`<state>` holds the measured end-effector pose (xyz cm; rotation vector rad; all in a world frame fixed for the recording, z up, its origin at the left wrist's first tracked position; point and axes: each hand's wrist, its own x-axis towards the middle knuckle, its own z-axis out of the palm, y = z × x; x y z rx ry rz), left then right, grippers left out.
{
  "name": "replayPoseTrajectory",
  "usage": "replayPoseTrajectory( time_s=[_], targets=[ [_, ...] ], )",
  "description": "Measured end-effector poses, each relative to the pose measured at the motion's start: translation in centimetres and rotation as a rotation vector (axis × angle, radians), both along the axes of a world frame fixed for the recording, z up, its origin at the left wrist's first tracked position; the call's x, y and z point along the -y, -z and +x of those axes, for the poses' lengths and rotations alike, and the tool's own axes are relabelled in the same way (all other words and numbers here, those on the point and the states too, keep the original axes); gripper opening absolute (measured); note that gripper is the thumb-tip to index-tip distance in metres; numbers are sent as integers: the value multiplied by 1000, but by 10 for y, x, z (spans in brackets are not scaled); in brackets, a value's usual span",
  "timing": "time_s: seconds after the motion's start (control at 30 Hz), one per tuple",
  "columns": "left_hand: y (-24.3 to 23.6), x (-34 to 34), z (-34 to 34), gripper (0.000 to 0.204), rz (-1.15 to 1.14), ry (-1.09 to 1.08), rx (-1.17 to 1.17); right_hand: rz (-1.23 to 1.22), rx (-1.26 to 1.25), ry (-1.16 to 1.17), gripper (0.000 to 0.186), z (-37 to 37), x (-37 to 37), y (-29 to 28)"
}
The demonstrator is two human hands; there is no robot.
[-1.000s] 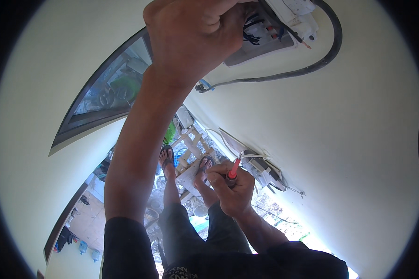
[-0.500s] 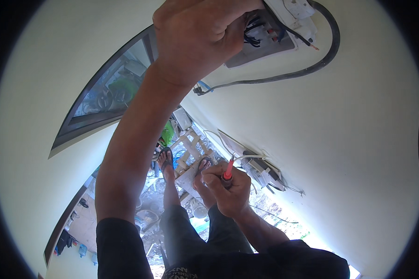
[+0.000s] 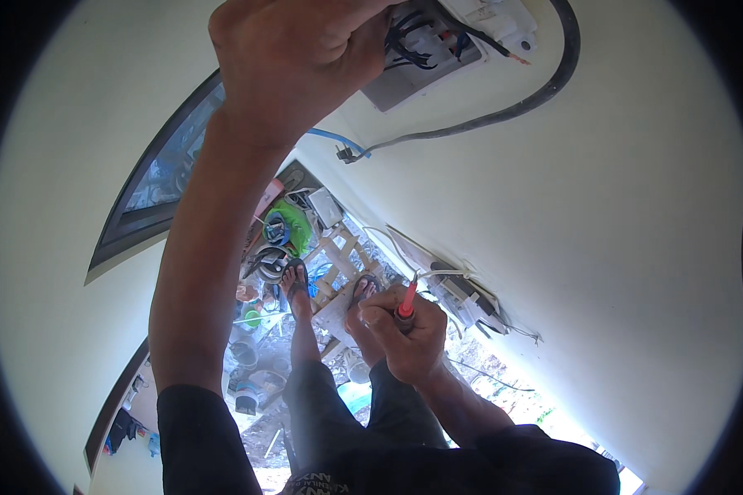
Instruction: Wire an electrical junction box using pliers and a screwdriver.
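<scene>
My left hand (image 3: 293, 62) is raised high against the white wall, fingers curled at an open electrical box (image 3: 425, 54) with dark wires inside; what it grips is hidden. A white cover plate (image 3: 491, 18) hangs beside the box. A thick black cable (image 3: 512, 103) loops from the box down the wall to a blue-tipped end (image 3: 347, 148). My right hand (image 3: 400, 334) is held low near my waist, closed around a red-handled screwdriver (image 3: 407, 301) that points upward.
I stand on a wooden ladder (image 3: 338, 264), feet in sandals (image 3: 293, 276). A dark-framed window (image 3: 153, 190) is at the left. Below lie coils of cable, a green bag (image 3: 293, 227), buckets and a white fixture with loose wires (image 3: 458, 289) on the wall.
My left hand has shifted slightly right and closer to the box. My right hand with the screwdriver has moved a little lower and left.
</scene>
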<state>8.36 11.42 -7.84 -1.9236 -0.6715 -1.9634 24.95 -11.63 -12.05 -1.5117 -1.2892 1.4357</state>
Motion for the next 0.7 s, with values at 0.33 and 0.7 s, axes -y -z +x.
replayPoseTrajectory(
  time_s=[0.33, 0.7],
  targets=[
    [33, -40, 47, 26, 298, 947, 846, -11, -3, 26, 7, 6, -1, -3],
    [-2, 14, 26, 23, -454, 487, 659, 30, 0, 32, 8, 9, -1, -1]
  ],
)
